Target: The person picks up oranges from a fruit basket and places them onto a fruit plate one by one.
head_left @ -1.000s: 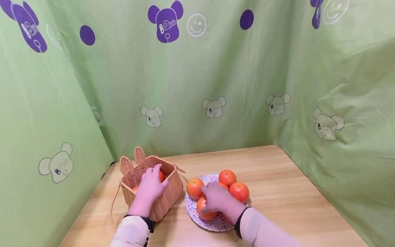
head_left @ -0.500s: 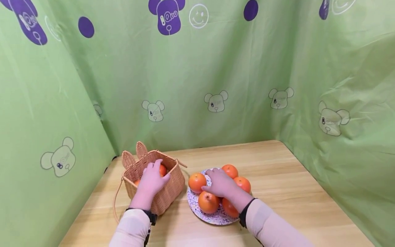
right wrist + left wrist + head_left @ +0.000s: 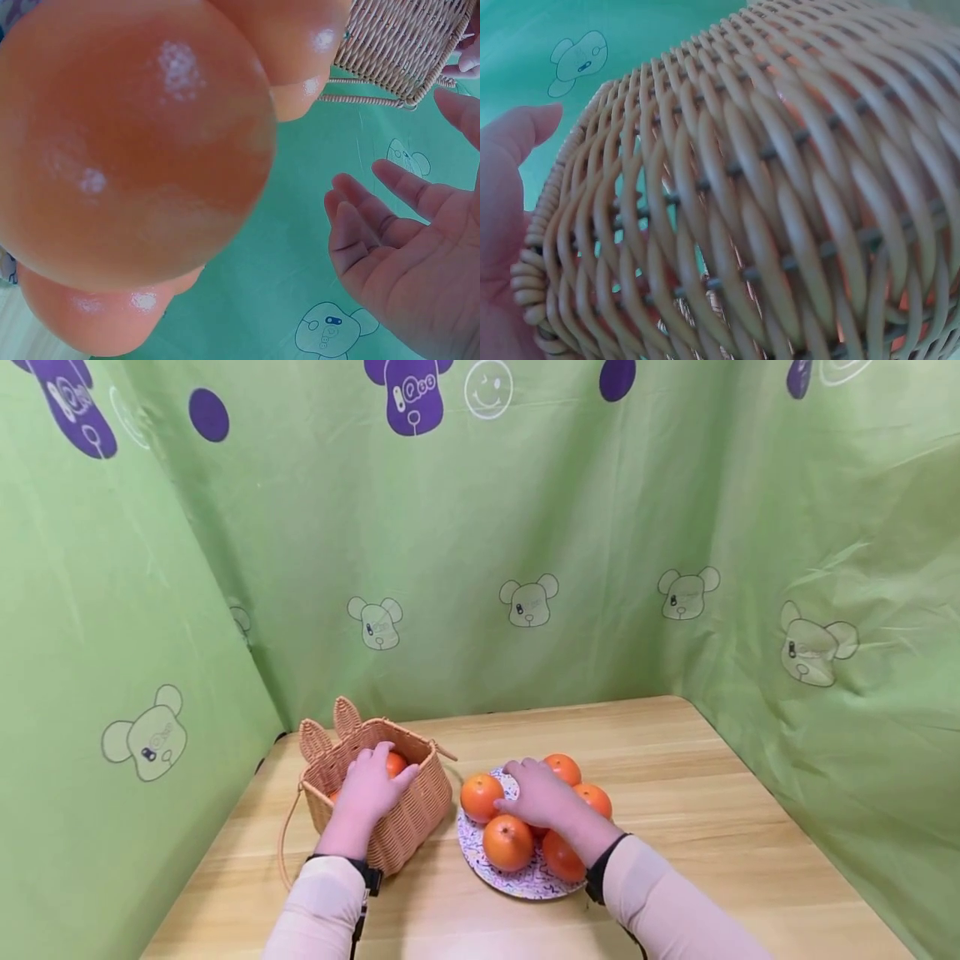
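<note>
My left hand (image 3: 371, 785) reaches over the near rim of a woven basket (image 3: 422, 814) with two ear shapes at the back. An orange (image 3: 395, 765) shows inside, just past its fingers, and another peeks out by the wrist. In the left wrist view the thumb (image 3: 536, 127) is extended near the basket's rim, and orange patches show through the weave. My right hand (image 3: 538, 793) hovers over a patterned plate (image 3: 474, 864) of several oranges (image 3: 507, 843). Its fingers are loosely bent around nothing in the right wrist view, with a large orange (image 3: 142, 150) close to the camera.
The basket's thin handle (image 3: 283, 839) hangs at its left side. Basket and plate stand side by side on a wooden table (image 3: 712, 843). Green printed curtains (image 3: 450, 527) enclose the back and both sides of the table.
My right hand has risen from beside the front orange, uncovering it, and now hovers farther back over the plate. My left hand stays at the basket. The head view has tilted slightly down.
</note>
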Demonstrator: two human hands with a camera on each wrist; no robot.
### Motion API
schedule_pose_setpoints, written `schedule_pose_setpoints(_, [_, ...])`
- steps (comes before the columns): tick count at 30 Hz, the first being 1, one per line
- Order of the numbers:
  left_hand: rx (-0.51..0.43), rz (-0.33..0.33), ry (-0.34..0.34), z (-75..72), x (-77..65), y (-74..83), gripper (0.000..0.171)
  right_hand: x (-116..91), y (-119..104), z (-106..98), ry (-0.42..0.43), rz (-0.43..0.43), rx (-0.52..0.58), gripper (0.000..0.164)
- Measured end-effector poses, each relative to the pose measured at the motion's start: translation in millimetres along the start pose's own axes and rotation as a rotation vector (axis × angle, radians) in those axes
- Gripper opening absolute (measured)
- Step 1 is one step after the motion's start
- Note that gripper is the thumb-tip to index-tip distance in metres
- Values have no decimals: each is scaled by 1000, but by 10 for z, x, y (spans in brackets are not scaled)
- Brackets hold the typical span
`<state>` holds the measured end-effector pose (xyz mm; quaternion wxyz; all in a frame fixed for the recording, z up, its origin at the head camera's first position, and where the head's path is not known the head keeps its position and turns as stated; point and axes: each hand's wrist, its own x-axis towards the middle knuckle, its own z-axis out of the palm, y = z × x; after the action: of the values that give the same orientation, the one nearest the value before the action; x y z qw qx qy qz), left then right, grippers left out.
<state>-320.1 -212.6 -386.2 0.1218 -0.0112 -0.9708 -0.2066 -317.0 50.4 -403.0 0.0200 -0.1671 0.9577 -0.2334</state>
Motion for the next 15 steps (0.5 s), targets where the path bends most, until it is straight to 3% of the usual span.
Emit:
schedule_pose_setpoints(9, [16,-28,-71,-52,155,-108,55,15,0,-130,11,-4,12,60])
schedule_pose_setpoints(15, [-7,-43,-209,-122,278,-203,51,47,-10,-201,8,2,10,59])
